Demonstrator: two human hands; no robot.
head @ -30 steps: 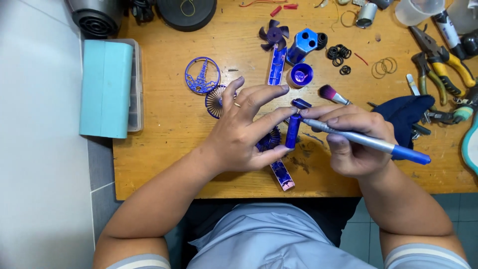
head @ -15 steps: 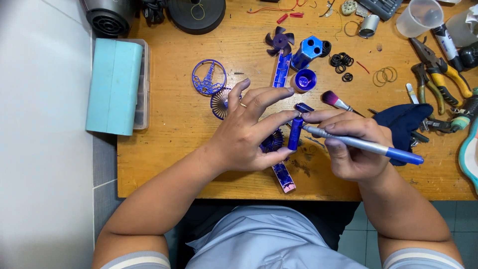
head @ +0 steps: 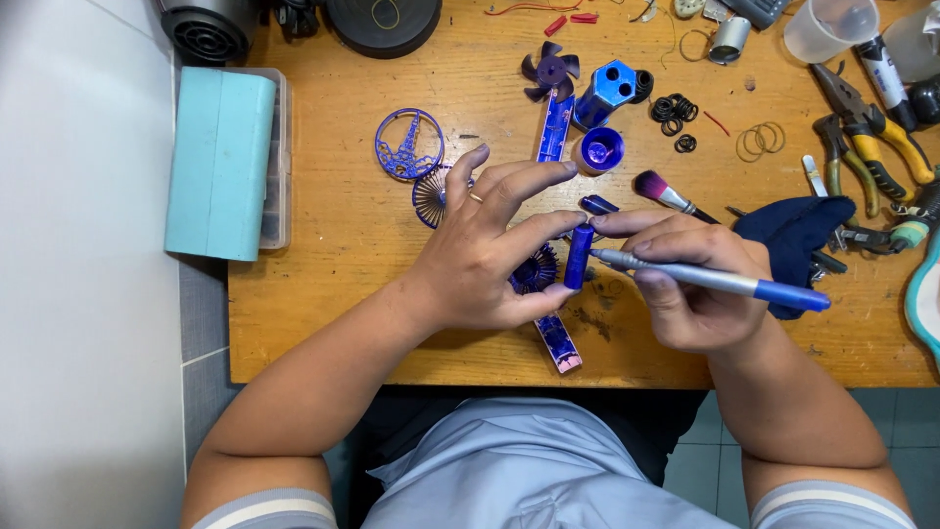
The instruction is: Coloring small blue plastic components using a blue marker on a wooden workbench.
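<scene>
A: Item one, left hand?
B: Pinches a small blue cylinder upright between forefinger and thumb, other fingers fanned loose; a dark ribbed fan wheel sits beneath the palm, on the wooden tabletop

A: Item two, right hand?
B: Clenched on a grey-and-blue pen-like tool, tip touching the cylinder's side

A: Step in hand?
B: By my judgement, fine tip work on the cylinder, midway in servicing a small fan taken apart

A: Next move calls for?
B: Probably a steady pinch and light, exact tip pressure, so the cylinder does not slip

A: Surrounding stock?
B: Blue strip just below the hands; blue cap, blue block, propeller and round filigree grille beyond; small brush, dark cloth and pliers to the right; teal box at left
</scene>
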